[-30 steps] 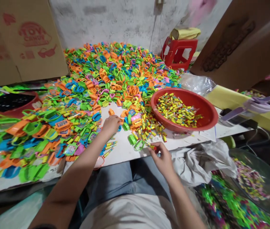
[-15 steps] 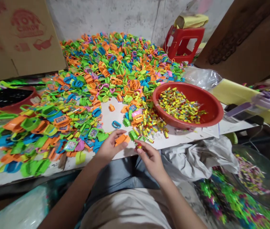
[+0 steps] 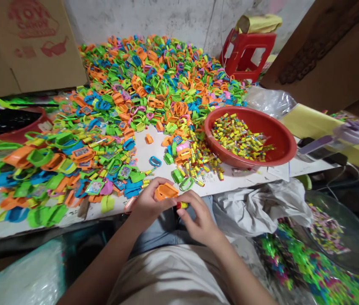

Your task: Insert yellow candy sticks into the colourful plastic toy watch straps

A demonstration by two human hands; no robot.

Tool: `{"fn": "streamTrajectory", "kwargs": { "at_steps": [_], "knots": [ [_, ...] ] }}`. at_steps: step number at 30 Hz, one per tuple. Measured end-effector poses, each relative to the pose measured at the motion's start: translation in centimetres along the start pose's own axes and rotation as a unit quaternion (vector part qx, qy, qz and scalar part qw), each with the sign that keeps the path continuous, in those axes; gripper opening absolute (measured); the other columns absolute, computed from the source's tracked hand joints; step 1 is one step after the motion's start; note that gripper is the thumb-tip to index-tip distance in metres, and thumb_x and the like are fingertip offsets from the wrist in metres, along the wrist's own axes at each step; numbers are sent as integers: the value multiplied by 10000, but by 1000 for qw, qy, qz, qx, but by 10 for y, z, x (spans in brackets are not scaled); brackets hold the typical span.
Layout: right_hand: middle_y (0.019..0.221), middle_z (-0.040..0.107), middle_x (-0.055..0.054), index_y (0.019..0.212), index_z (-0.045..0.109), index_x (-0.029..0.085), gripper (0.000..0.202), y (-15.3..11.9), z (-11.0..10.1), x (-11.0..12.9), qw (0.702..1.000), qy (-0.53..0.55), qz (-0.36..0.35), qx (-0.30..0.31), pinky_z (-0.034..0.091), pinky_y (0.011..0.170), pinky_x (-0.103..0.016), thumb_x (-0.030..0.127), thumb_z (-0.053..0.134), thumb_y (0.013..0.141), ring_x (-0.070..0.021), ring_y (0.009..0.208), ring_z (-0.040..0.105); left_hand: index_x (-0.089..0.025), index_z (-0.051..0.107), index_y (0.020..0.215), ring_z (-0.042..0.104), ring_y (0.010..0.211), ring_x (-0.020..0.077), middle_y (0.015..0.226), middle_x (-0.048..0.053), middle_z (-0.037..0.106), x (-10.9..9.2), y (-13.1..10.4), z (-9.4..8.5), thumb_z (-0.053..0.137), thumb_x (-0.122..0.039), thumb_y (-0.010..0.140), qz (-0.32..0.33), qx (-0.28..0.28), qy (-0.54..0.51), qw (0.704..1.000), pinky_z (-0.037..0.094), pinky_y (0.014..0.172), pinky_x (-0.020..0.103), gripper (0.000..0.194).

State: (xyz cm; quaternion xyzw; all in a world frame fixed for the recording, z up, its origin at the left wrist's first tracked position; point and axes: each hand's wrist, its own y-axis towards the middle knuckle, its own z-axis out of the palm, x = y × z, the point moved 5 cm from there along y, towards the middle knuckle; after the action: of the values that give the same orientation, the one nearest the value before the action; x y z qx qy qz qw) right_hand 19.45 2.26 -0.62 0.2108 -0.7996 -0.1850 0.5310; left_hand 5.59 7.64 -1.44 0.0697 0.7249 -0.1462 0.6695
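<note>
Left hand (image 3: 149, 205) grips orange case (image 3: 166, 191), right hand (image 3: 198, 220) pinches yellow candy roll (image 3: 182, 205) at lower centre; small roll could slip from fingertips if misaligned.

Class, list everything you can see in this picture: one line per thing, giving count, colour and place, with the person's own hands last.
plastic toy pieces: too many to count, orange, green, blue, pink, heaped across the table
red bowl: one, right of the heap, holding small yellow packets
loose packets: many, yellow, on the table beside the bowl
cardboard box: one, brown, far left
red stool: one, by the wall
grey cloth: one, at the table's right edge
left hand: holds an orange toy piece
right hand: pinches a small yellow packet
</note>
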Motion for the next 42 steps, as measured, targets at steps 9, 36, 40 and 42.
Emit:
{"fn": "streamTrajectory", "kwargs": {
  "at_steps": [9,36,40,42],
  "knots": [
    [803,612,-44,940,549,214,96,-2,3,-4,998,-65,24,5,479,663,-287,200,456,921,-181,741,583,-232,542,1247,601,1081,206,1161,57,654,-7,-11,8,433,-546,894,-18,80,31,996,459,938,302,485],
    [720,601,-13,802,545,201,133,-4,3,-3,990,-29,117,-67,435,599,-246,225,475,913,-158,665,572,-210,643,1171,543,1231,230,1193,73,674,5,-12,18,461,-272,865,33,-91,93,991,428,1077,399,361],
    [729,614,-18,820,567,195,126,-4,2,-4,990,-35,121,-66,443,609,-247,219,483,910,-158,664,578,-197,644,1180,525,1255,239,1173,83,684,8,-10,24,459,-283,867,20,-93,62,994,421,1084,404,373],
    [746,626,-24,831,576,194,121,-5,1,-4,991,-43,113,-65,445,614,-248,209,482,907,-159,672,581,-184,646,1166,548,1230,238,1185,91,680,12,-9,28,420,-317,891,-17,-108,-11,994,437,1066,405,380]
  ]
}}
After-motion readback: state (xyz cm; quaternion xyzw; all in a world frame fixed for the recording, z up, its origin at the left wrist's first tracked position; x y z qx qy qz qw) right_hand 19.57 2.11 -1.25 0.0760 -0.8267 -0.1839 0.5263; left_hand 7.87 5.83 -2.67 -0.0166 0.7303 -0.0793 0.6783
